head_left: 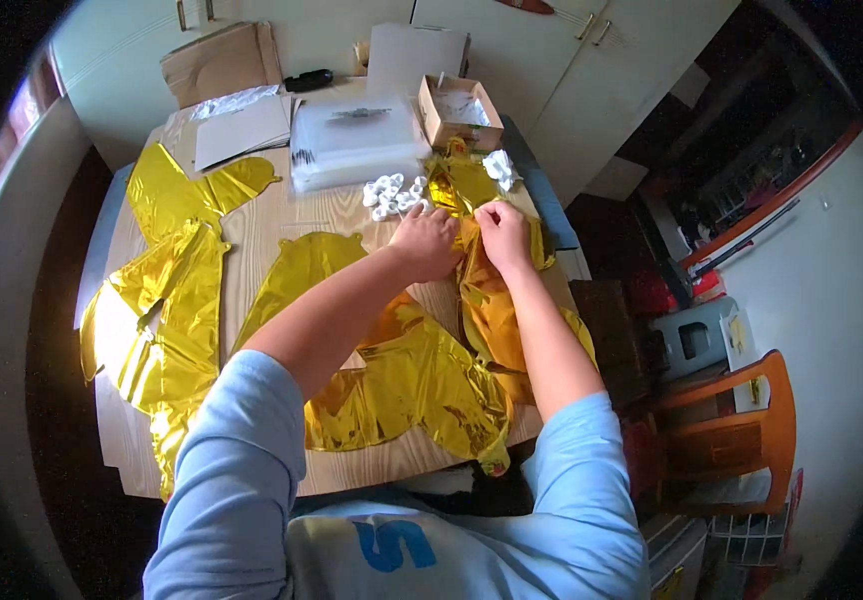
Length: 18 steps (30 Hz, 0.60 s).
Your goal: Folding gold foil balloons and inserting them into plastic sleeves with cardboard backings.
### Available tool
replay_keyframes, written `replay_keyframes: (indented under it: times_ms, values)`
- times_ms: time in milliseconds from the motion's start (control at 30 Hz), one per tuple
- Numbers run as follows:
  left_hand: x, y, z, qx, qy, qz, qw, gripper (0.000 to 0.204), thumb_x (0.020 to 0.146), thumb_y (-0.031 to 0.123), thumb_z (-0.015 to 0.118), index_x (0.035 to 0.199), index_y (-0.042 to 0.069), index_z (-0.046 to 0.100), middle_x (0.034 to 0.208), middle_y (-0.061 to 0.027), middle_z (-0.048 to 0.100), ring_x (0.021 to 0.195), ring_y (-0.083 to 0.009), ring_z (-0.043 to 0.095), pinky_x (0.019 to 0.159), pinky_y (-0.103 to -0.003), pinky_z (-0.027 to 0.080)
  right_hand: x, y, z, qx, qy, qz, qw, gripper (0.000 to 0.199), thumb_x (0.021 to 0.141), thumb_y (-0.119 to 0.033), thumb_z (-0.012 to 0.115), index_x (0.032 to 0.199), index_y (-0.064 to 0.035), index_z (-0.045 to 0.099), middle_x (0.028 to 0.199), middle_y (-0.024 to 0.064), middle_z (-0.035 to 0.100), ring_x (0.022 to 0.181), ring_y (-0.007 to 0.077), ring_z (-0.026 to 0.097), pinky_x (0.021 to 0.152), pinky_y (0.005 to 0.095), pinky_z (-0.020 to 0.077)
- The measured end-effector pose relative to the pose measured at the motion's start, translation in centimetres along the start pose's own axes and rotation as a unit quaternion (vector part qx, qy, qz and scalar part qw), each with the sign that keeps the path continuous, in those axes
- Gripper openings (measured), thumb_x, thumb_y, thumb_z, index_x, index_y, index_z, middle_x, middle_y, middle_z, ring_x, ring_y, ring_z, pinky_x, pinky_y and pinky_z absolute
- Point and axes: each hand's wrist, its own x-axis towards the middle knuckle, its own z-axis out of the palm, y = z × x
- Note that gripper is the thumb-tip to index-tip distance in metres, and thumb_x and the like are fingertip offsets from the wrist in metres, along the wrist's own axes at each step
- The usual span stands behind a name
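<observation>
A shiny gold foil balloon (487, 300), flat and creased, hangs between my hands and drapes over the right part of the table. My left hand (427, 243) is closed on its upper left edge. Close beside it, my right hand (504, 235) pinches the foil with curled fingers; the fingertips are partly hidden. More gold foil (467, 183) lies just beyond my hands. Another flat gold balloon (412, 385) spreads under my forearms at the table's near side. Several small white ring-like pieces (392, 195) sit in a heap just past my left hand.
Gold balloons (182, 310) cover the left of the wooden table (262, 225). Toward the back are a stack of clear plastic bags (357, 150), grey card sheets (242, 133), an open cardboard box (442, 130) and crumpled white paper (500, 170). A wooden chair (752, 430) stands at right.
</observation>
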Motion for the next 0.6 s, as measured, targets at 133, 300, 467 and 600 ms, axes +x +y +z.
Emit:
replay_keyframes:
  times_ms: [133, 300, 467, 600]
  values:
    - [0.5, 1.0, -1.1, 0.109, -0.084, 0.008, 0.991, 0.083, 0.088, 0.061, 0.052, 0.143, 0.000, 0.040, 0.136, -0.0188, 0.050, 0.133, -0.0292, 0.048, 0.122, -0.049, 0.015, -0.2, -2.7, -4.4, -0.076, -0.042, -0.002, 0.996, 0.015, 0.094, -0.017, 0.063, 0.096, -0.0025, 0.064, 0.083, 0.0130, 0.068, 0.076, 0.0234, 0.068, 0.070, 0.0355, 0.0522]
    - [1.1, 0.5, -0.2, 0.093, -0.044, 0.015, 0.995, 0.111, 0.078, 0.087, 0.042, 0.149, 0.002, 0.034, 0.149, -0.0238, 0.039, 0.141, -0.0356, 0.037, 0.122, -0.049, 0.012, -1.3, -8.1, -11.8, -0.066, -0.025, -0.109, 0.991, 0.008, 0.095, -0.009, 0.063, 0.098, -0.0016, 0.062, 0.087, 0.0108, 0.069, 0.076, 0.0166, 0.066, 0.067, 0.0289, 0.0510]
    - [3.0, 1.2, -1.7, 0.091, -0.111, -0.005, 0.990, 0.110, 0.078, 0.089, 0.038, 0.149, 0.004, 0.036, 0.151, -0.0245, 0.034, 0.144, -0.0373, 0.030, 0.120, -0.047, 0.016, -3.5, -8.9, -19.1, 0.042, 0.118, -0.091, 0.988, 0.014, 0.099, -0.013, 0.059, 0.107, -0.0016, 0.059, 0.095, 0.0004, 0.060, 0.082, 0.0075, 0.054, 0.074, 0.0228, 0.0449]
    - [2.5, 1.4, -1.9, 0.078, -0.094, -0.006, 0.993, 0.108, 0.078, 0.089, 0.040, 0.144, 0.004, 0.041, 0.142, -0.0227, 0.041, 0.138, -0.0368, 0.035, 0.118, -0.047, 0.020, -5.4, -9.8, -27.3, 0.157, 0.357, -0.104, 0.915, 0.029, 0.091, -0.014, 0.057, 0.116, 0.0015, 0.057, 0.114, 0.0119, 0.061, 0.099, 0.0231, 0.061, 0.091, 0.0400, 0.0498]
